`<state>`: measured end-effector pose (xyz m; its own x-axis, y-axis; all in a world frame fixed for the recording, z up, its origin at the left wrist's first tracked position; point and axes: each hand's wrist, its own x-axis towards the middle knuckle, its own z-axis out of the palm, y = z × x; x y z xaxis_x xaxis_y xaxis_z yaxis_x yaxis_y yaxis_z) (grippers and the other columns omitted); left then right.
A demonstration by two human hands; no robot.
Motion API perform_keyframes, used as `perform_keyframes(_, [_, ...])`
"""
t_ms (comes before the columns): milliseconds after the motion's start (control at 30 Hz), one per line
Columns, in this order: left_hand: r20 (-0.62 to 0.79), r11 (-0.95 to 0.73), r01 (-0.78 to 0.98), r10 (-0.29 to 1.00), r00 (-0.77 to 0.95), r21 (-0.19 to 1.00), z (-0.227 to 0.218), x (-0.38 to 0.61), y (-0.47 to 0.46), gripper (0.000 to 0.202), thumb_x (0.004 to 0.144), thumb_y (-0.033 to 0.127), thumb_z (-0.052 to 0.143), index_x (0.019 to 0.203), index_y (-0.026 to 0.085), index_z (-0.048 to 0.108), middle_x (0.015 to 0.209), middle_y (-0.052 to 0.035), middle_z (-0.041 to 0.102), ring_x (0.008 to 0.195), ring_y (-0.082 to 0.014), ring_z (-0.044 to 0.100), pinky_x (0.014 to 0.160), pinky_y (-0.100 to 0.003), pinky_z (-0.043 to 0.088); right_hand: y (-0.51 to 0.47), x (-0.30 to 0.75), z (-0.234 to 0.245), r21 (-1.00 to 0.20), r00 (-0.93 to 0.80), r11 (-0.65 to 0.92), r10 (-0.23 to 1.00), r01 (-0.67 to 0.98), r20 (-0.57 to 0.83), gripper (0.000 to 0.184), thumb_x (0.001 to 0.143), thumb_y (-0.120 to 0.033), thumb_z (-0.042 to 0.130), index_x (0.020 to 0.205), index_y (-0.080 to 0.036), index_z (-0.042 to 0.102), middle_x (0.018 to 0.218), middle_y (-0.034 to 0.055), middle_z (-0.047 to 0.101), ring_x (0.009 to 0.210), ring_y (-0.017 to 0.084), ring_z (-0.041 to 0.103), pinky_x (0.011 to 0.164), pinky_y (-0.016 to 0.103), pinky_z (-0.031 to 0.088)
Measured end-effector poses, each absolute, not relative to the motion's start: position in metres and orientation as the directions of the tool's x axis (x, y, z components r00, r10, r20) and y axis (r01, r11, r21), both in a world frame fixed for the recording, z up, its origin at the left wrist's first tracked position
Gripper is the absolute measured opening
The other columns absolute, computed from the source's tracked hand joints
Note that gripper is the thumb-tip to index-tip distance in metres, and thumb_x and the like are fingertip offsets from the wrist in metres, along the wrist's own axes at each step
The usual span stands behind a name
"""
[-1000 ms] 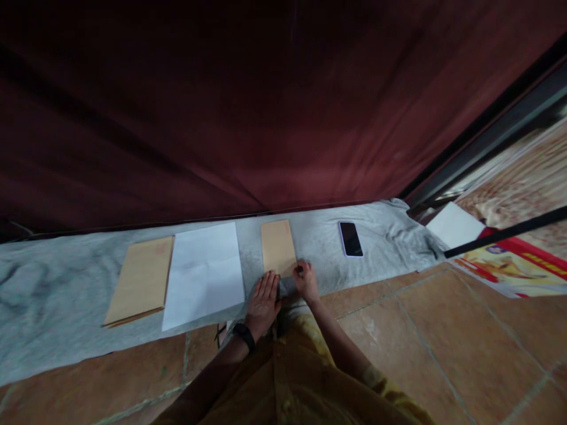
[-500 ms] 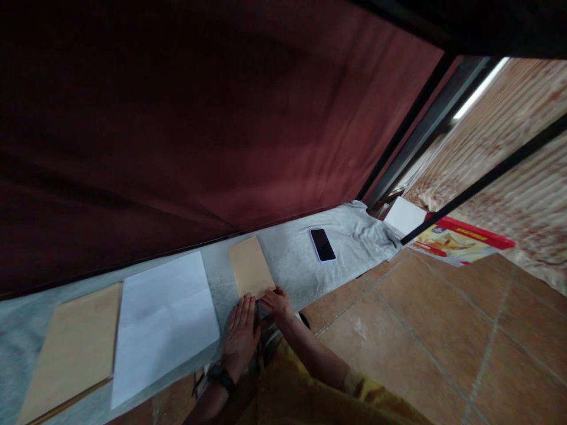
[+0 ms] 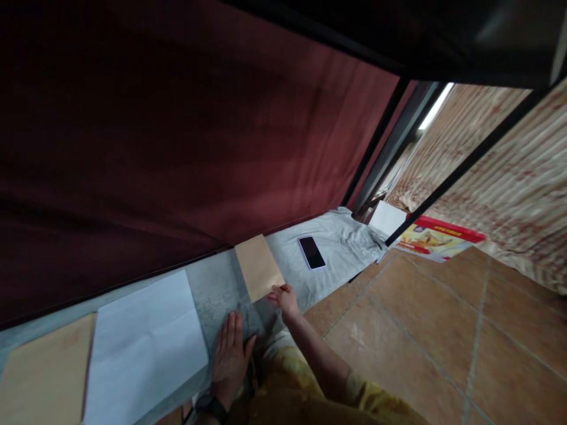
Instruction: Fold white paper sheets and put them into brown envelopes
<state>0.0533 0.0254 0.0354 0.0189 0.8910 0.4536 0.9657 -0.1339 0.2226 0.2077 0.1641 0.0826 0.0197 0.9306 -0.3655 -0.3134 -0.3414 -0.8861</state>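
Note:
A small tan paper envelope (image 3: 258, 267) is pinched at its near right corner by my right hand (image 3: 283, 298). It appears slightly raised over the grey cloth (image 3: 217, 274). My left hand (image 3: 231, 354), with a dark watch on the wrist, lies flat on the cloth, fingers stretched out and apart from the envelope. To its left is a sheet of white paper (image 3: 148, 345). Farther left, a larger stack of tan paper (image 3: 46, 372) is partly cut off by the view's edge.
A phone (image 3: 312, 252) lies on the cloth to the right. Dark red fabric (image 3: 199, 147) hangs behind the cloth-covered surface. A dark metal bar (image 3: 460, 159) slants down at right, near a colourful printed box (image 3: 436, 239) on the tiled floor (image 3: 420, 319).
My right hand has shifted the envelope to the right and lifted it a little. My left hand has come off the envelope onto the cloth. The view has turned slightly right.

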Motion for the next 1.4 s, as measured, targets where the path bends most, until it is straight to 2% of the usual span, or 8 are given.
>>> perform_keyframes(133, [0.45,-0.135,0.973,0.892,0.036,0.189,0.035,0.054,0.025,0.074,0.101,0.049,0.033,0.161,0.017,0.006,0.16,-0.0199,0.035,0.144,-0.0341,0.04,0.113,-0.055,0.04,0.184,0.246,0.086,-0.858,0.144,-0.381,0.882,-0.344,-0.45,0.024,0.071,-0.031,0.074,0.069,-0.023,0.051,0.054,-0.004,0.059,0.05,0.015,0.062,0.052,0.026,0.056])
perform_keyframes(267, [0.456,-0.133,0.971,0.89,0.028,0.198,0.032,0.054,0.026,0.07,0.102,0.051,0.029,0.161,0.017,0.013,0.159,-0.018,0.037,0.146,-0.0337,0.037,0.115,-0.056,0.037,0.196,0.265,0.086,-0.838,0.197,-0.412,0.844,-0.359,-0.499,0.022,0.072,-0.024,0.074,0.069,-0.022,0.053,0.054,-0.0037,0.061,0.05,0.014,0.064,0.051,0.025,0.056])
perform_keyframes(633, [0.409,-0.104,0.978,0.912,0.022,0.179,0.027,0.055,0.023,0.066,0.101,0.049,0.028,0.152,0.008,0.038,0.157,-0.0197,0.04,0.148,-0.033,0.033,0.118,-0.054,0.032,0.211,0.275,0.078,-0.795,0.163,-0.496,0.803,-0.349,-0.573,0.021,0.072,-0.013,0.072,0.066,-0.02,0.053,0.049,-0.006,0.059,0.047,0.012,0.063,0.053,0.02,0.058])
perform_keyframes(800, [0.408,-0.106,0.977,0.913,0.022,0.183,0.026,0.055,0.024,0.066,0.1,0.049,0.032,0.152,0.009,0.039,0.157,-0.0189,0.039,0.148,-0.0329,0.033,0.118,-0.053,0.032,0.21,0.276,0.076,-0.794,0.146,-0.511,0.803,-0.329,-0.577,0.021,0.072,-0.015,0.072,0.063,-0.021,0.054,0.047,-0.006,0.057,0.05,0.013,0.066,0.056,0.02,0.058])
perform_keyframes(967, [0.396,-0.098,0.983,0.918,0.029,0.153,0.028,0.056,0.023,0.066,0.1,0.048,0.032,0.148,0.005,0.044,0.155,-0.0212,0.043,0.148,-0.0342,0.033,0.118,-0.053,0.032,0.207,0.281,0.074,-0.797,0.139,-0.518,0.805,-0.309,-0.577,0.017,0.074,-0.017,0.071,0.066,-0.019,0.056,0.051,-0.003,0.062,0.052,0.013,0.067,0.056,0.02,0.058])
perform_keyframes(1100, [0.383,-0.089,0.985,0.923,0.026,0.149,0.029,0.056,0.023,0.065,0.1,0.049,0.032,0.148,0.007,0.046,0.153,-0.02,0.045,0.148,-0.0333,0.034,0.117,-0.053,0.033,0.204,0.287,0.071,-0.8,0.137,-0.527,0.804,-0.287,-0.578,0.016,0.077,-0.018,0.069,0.066,-0.018,0.056,0.053,-0.0013,0.064,0.052,0.013,0.067,0.055,0.019,0.057])
perform_keyframes(1400, [0.372,-0.088,0.98,0.928,0.016,0.177,0.03,0.057,0.022,0.065,0.1,0.048,0.033,0.15,0.007,0.042,0.156,-0.0199,0.041,0.148,-0.0327,0.034,0.118,-0.054,0.033,0.215,0.29,0.072,-0.841,0.163,-0.496,0.831,-0.215,-0.532,0.02,0.074,-0.019,0.069,0.063,-0.021,0.053,0.051,-0.0034,0.061,0.056,0.014,0.068,0.056,0.021,0.058])
